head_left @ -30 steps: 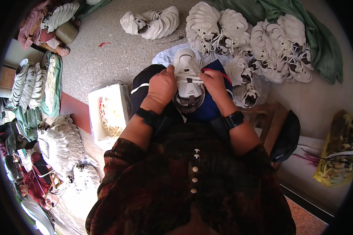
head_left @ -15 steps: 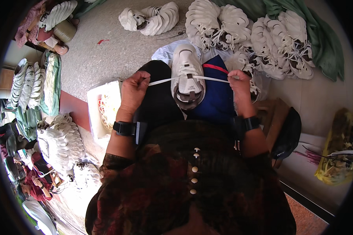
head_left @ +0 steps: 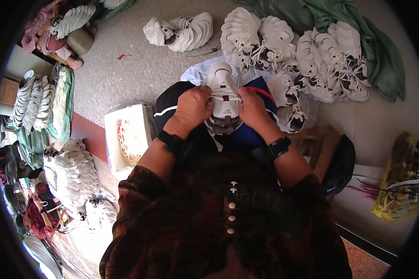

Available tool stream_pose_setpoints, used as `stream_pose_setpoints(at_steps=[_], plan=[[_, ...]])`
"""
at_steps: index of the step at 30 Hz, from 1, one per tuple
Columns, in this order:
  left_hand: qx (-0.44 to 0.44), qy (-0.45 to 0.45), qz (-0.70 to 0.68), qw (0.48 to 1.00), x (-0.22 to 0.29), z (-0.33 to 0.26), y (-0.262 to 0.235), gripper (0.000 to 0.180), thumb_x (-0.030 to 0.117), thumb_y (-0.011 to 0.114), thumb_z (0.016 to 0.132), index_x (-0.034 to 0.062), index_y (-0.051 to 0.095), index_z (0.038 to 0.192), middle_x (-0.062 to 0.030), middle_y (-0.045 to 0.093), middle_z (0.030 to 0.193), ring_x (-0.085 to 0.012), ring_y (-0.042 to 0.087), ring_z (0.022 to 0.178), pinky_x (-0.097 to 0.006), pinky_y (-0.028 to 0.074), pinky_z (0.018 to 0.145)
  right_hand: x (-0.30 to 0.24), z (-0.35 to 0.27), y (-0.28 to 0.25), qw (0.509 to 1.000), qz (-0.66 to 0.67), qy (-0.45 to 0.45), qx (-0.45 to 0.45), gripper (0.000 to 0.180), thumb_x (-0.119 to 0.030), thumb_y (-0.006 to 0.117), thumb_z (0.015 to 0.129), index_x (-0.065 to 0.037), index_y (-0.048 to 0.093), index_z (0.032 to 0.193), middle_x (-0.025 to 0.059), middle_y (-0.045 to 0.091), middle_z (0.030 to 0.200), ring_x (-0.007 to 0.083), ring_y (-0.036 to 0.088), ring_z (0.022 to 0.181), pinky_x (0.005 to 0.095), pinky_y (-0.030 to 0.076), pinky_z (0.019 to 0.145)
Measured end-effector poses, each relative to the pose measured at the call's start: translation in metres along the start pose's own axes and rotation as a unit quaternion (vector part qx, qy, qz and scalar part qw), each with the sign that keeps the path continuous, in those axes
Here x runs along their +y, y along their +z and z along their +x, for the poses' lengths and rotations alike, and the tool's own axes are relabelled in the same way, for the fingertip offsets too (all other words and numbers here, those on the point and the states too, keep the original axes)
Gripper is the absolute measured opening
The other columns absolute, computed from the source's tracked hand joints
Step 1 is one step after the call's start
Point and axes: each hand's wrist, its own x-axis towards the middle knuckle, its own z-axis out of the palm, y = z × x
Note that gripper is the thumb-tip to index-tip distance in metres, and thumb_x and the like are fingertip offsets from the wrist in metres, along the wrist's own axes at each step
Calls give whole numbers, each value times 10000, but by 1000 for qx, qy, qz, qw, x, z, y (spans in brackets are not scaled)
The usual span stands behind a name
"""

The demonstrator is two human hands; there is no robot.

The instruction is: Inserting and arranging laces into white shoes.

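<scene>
A white sneaker [head_left: 222,80] with a dark brown collar rests between my thighs, toe pointing away from me. My left hand [head_left: 194,105] is closed at the sneaker's left side, pinching a white shoelace [head_left: 165,110] whose loose end trails over my dark left trouser leg. On the other side my right hand [head_left: 253,108] has its fingers closed on the lace by the eyelets, with another end hanging past it toward the blue cloth [head_left: 260,85] on my right leg. Lace strands cross the tongue between both hands. My fingertips are partly hidden against the shoe.
To my left stands a white box [head_left: 112,139] of laces. Rows of white shoes [head_left: 239,35] lie ahead and to the right beside green cloth [head_left: 381,60]. More stacked shoes [head_left: 72,172] are at left. Another person [head_left: 56,39] sits far left. A wooden stool [head_left: 328,144] stands right.
Both hands have come inward from holding the lace stretched wide to pinching it close at the sneaker's sides. The lace ends now hang outward over my legs.
</scene>
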Motion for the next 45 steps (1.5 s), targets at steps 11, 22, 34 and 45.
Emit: stream_pose_setpoints(at_steps=[11,22,34,45], plan=[[-71,-69,-214,972,-14,24,-3,88,70,633,703,26,612,777,-132,617,701,-210,611,638,-281,471,633,-15,16,-27,997,45,43,-54,193,-208,638,694,-43,564,762,141,582,658,325,590,681,424,456,599],[-72,10,7,997,2,28,-2,97,139,615,689,80,635,763,-108,630,728,-284,616,695,-349,496,644,5,24,-20,988,-79,-135,11,57,-117,584,721,-75,547,729,119,518,549,285,565,564,402,422,490],[-22,28,-142,989,1,-3,-9,86,80,622,711,56,631,794,-102,602,742,-297,595,703,-343,479,620,16,-15,-28,946,-141,-291,24,253,-103,546,738,-105,582,988,63,481,528,243,528,478,359,411,414],[20,150,54,987,0,-19,-25,39,72,620,708,69,598,741,-76,551,707,-281,578,670,-353,478,590,3,-17,-20,979,25,-201,16,338,-16,534,699,-89,591,1024,117,527,624,314,527,554,392,422,501]])
